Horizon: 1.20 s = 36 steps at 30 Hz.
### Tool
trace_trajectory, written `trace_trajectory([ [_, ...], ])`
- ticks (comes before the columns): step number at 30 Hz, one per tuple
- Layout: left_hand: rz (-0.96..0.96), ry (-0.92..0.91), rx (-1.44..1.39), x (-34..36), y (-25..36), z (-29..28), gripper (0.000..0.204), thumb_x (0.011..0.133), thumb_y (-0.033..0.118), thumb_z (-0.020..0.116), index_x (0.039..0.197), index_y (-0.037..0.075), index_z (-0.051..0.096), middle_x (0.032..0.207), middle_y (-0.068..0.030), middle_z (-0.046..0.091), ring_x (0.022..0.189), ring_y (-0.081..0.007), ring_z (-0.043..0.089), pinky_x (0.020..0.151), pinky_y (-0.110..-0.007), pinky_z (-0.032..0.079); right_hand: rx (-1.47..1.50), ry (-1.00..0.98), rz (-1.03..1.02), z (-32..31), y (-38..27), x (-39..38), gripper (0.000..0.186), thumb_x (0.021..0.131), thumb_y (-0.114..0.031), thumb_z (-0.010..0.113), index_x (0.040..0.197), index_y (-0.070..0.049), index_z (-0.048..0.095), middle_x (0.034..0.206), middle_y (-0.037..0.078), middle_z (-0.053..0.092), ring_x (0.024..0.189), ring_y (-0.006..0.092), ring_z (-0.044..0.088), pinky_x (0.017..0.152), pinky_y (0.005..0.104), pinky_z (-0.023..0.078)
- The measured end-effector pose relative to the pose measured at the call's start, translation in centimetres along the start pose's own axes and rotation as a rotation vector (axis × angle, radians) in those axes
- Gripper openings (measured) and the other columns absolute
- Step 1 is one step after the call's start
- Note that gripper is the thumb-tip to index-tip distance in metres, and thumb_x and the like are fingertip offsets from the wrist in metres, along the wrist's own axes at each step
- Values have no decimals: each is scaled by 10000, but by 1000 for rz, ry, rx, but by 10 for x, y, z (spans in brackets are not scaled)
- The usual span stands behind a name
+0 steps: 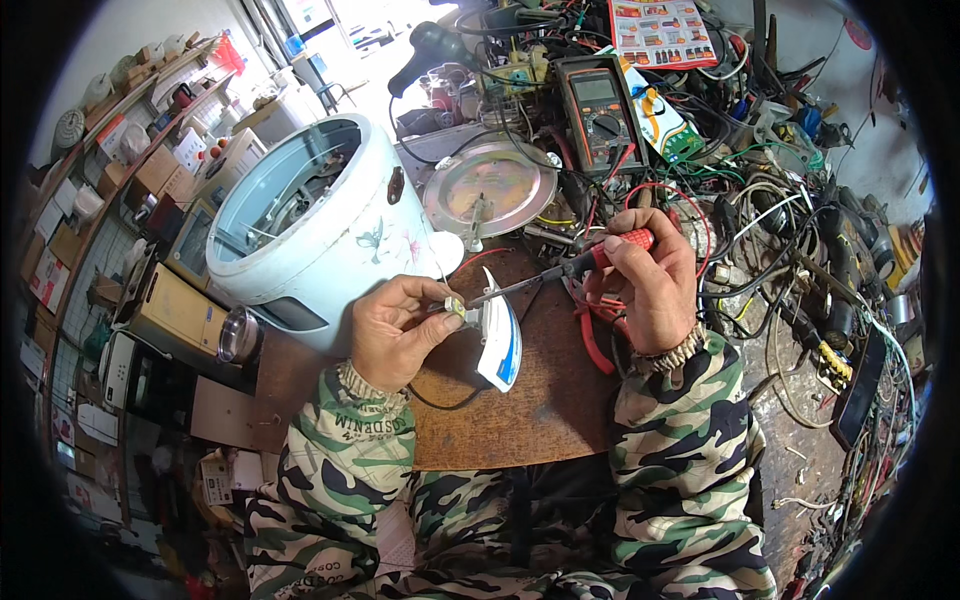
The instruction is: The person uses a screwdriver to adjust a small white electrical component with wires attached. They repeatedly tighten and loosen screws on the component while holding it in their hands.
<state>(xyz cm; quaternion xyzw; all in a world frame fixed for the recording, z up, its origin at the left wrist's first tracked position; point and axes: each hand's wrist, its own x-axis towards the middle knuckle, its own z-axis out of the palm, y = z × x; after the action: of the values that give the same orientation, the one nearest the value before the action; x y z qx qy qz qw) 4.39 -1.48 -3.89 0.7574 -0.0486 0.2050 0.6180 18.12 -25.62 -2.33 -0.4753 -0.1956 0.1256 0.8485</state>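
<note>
My left hand (395,330) pinches a small pale yellow-and-white part (457,306) between thumb and fingertips. Beside it hangs a curved white-and-blue panel (500,345); whether the two are joined cannot be made out. My right hand (645,275) is closed around the red handle of a screwdriver (535,282). The screwdriver's thin shaft crosses the panel's upper part and its tip reaches the small part. Under my right hand, red-handled pliers (592,340) lie on the brown wooden board (540,420). My left palm is hidden.
A white round appliance body (375,255), open at the top, stands at the left. Behind the board lie a round metal plate (470,180) and a multimeter (600,115). Tangled cables (780,230) and tools cover the right side. Loaded shelves (110,150) line the left wall.
</note>
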Motion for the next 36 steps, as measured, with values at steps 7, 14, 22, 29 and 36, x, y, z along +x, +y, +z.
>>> trace_trajectory([
  [7,7,8,4,-1,2,1,266,874,-15,720,1092,-87,587,1007,-132,677,920,-154,664,826,-266,554,-4,-22,8,0,3,0,167,909,-90,608,1038,-5,547,815,78,633,613,166,651,550,293,536],
  [14,6,-1,-6,0,1,1,257,874,-20,719,1086,-85,588,1001,-127,677,911,-145,666,813,-256,558,-10,-14,10,1,3,-1,155,911,-80,603,1035,-6,546,810,76,627,622,167,652,558,295,539],
  [22,12,-1,-11,0,2,2,257,875,-15,722,1085,-80,590,1001,-124,678,915,-140,666,815,-255,557,7,-20,-6,1,2,-1,146,912,-72,600,1027,-1,545,817,76,627,617,162,647,568,301,547],
  [29,19,9,16,0,1,1,252,879,-13,719,1087,-78,592,991,-121,681,905,-138,667,809,-251,557,-3,-11,5,3,3,-1,139,907,-65,598,1015,3,542,823,86,630,617,161,645,570,300,549],
  [36,24,3,20,0,2,3,252,882,-7,718,1089,-78,593,987,-120,681,897,-134,667,806,-252,558,7,-13,-12,2,3,-1,125,905,-65,595,996,4,545,815,79,622,616,160,643,569,301,551],
])
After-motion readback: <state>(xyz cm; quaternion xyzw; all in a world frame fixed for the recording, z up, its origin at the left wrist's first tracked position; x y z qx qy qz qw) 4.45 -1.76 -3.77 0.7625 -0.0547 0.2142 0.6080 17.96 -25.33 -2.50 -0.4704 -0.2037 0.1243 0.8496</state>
